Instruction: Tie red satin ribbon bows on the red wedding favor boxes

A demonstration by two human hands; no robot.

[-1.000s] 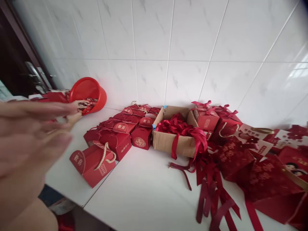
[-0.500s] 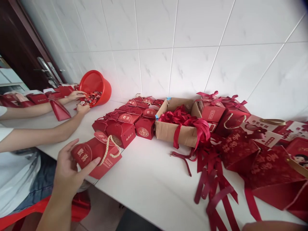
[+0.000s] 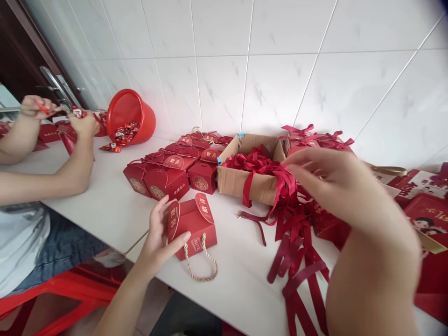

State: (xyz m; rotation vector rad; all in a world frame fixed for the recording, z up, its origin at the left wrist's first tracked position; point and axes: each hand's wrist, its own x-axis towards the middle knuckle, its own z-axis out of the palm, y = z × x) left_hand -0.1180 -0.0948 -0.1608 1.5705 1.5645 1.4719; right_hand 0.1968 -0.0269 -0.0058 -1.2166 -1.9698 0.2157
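Note:
My left hand [image 3: 157, 247] is closed around a small red gift box [image 3: 196, 219], thumb on its front and fingers behind. The box has gold lettering on its top flaps, and a twisted cream rope handle [image 3: 205, 279] hangs down in front. My right hand [image 3: 329, 186], slightly blurred, stretches its fingers toward the red ribbons [image 3: 254, 161] spilling from a cardboard box [image 3: 241, 186]. The fingertips are by the ribbons at the right rim; whether they touch is unclear. Nothing shows in that hand.
Several filled-out red gift boxes [image 3: 168, 179] stand in rows by the wall. A tipped red bucket [image 3: 145, 121] holds wrapped sweets. Loose ribbons [image 3: 301, 261] trail over the white table [image 3: 238, 280]. Red bags [image 3: 427, 210] crowd the right. A co-worker's hands [image 3: 84, 123] are at far left.
My left hand has moved right with the gift box and turned it, so its rope handle hangs forward. My right hand has come in toward the ribbons. The co-worker's hands left the bucket.

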